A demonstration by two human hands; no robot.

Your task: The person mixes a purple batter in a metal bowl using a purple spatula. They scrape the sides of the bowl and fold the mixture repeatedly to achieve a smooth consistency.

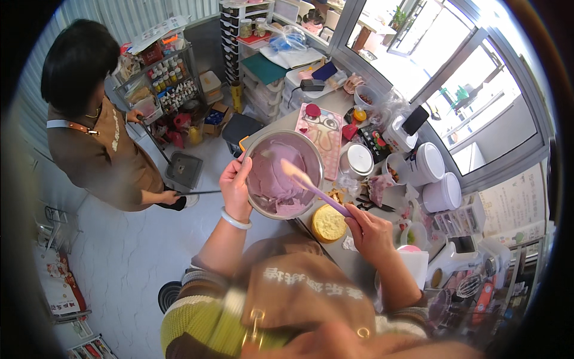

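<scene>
My left hand (236, 185) grips the near-left side of a stainless steel mixing bowl (316, 164), thumb over the rim. The bowl is tilted towards me, and pale purple cream (271, 172) coats its inside. In my right hand (371, 232) is a spatula with a purple handle (329, 199). Its pale head, smeared at the tip, is over the bowl; whether it touches the cream I cannot tell. Just below the bowl, a round yellow sponge cake (329, 223) sits on the worktop, close to my right hand.
On the left a person (103, 148) in a brown apron holds a long-handled dustpan (183, 169). The worktop (287, 120) carries a pink patterned board (329, 155), a white-lidded tin (357, 159), black-handled scissors (374, 206) and white tubs (441, 193). A stand mixer (453, 260) stands right.
</scene>
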